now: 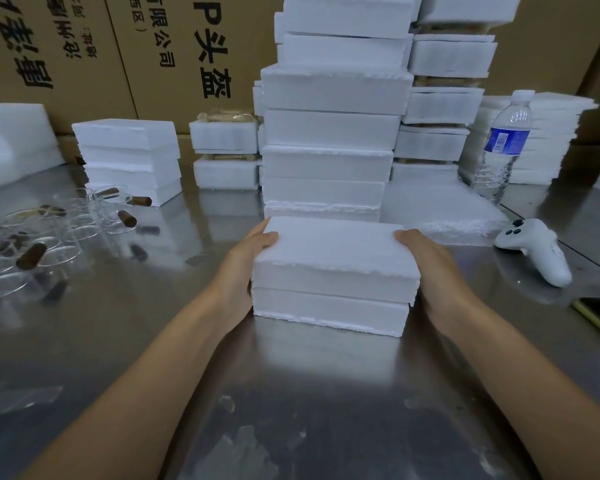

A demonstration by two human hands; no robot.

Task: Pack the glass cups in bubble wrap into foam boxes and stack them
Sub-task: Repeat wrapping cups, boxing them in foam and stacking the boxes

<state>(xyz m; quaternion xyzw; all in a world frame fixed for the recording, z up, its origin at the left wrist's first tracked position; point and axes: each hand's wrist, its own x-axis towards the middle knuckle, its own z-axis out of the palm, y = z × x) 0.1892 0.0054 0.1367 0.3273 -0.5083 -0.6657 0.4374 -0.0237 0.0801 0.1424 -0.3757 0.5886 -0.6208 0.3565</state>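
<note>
the left hand [246, 268] and right hand [430, 265] grip the short ends of a closed foam box [333, 268], thumbs hooked over its top and fingers curled round its sides. the box sits flat near the middle of the table [291, 393]. just behind it, toward the far edge, stands a tall stack of foam boxes [329, 133]. glass cups [59, 233] with brown handles lie unwrapped near the left edge. a water bottle [504, 140] and a white controller [534, 249] sit toward the right edge.
</note>
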